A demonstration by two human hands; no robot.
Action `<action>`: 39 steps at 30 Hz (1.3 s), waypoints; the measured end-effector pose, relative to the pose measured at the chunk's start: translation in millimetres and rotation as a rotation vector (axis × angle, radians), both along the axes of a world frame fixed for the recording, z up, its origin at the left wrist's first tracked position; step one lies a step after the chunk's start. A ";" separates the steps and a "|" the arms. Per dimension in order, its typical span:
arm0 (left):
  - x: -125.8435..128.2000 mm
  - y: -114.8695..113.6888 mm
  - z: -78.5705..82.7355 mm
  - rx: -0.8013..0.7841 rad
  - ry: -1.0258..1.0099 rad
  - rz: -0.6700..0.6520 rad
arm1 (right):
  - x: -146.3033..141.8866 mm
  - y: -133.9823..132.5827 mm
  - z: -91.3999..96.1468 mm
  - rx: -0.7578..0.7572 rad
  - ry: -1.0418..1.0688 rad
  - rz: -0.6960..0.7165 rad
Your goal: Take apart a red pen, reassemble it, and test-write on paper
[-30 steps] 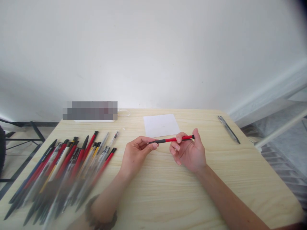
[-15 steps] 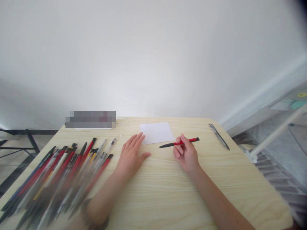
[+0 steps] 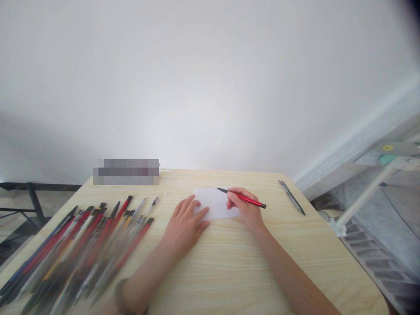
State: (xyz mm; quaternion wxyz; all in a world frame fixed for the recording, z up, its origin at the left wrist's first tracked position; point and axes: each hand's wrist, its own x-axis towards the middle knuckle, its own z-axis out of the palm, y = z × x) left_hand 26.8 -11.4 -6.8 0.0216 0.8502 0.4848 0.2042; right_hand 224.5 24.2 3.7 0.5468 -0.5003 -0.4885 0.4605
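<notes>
A small white sheet of paper (image 3: 210,202) lies on the wooden table. My left hand (image 3: 185,221) rests flat with its fingers spread, the fingertips on the left side of the paper. My right hand (image 3: 247,210) is closed around a red pen (image 3: 251,201) with a black tip section, held over the paper's right part. The pen's dark point aims up and left, and its black end points to the right. Whether the point touches the paper I cannot tell.
Many pens (image 3: 82,245) in red, clear, yellow and blue lie in a pile on the table's left side. One clear and black pen (image 3: 292,197) lies alone at the right. A blurred-out box (image 3: 126,172) sits at the back left, against the wall.
My right hand has moved up and left over the paper, and the pen has turned so its tip points up-left. My left hand has slid onto the paper's edge. The view has shifted slightly.
</notes>
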 end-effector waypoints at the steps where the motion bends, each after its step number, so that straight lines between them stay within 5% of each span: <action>1: 2.1 -1.5 0.7 -0.004 -0.007 -0.012 | -4.1 3.0 0.5 0.020 -0.064 0.014; 17: 7.0 -5.7 5.6 -0.107 -0.042 -0.015 | -25.2 10.4 -7.8 0.256 -0.593 0.011; 23: 5.0 -4.7 4.1 -0.068 -0.043 -0.003 | -16.8 11.8 -8.2 0.244 -0.554 -0.078; 27: 1.9 -2.8 1.1 -0.057 -0.054 0.023 | -7.9 13.2 -8.8 0.150 -0.269 -0.154; 31: -0.1 -2.0 -0.3 -0.071 -0.036 0.019 | -6.1 12.9 -10.9 0.097 -0.068 -0.017; 39: -1.8 -2.1 1.3 -0.067 -0.042 0.001 | -6.1 12.7 -6.7 0.132 -0.055 0.166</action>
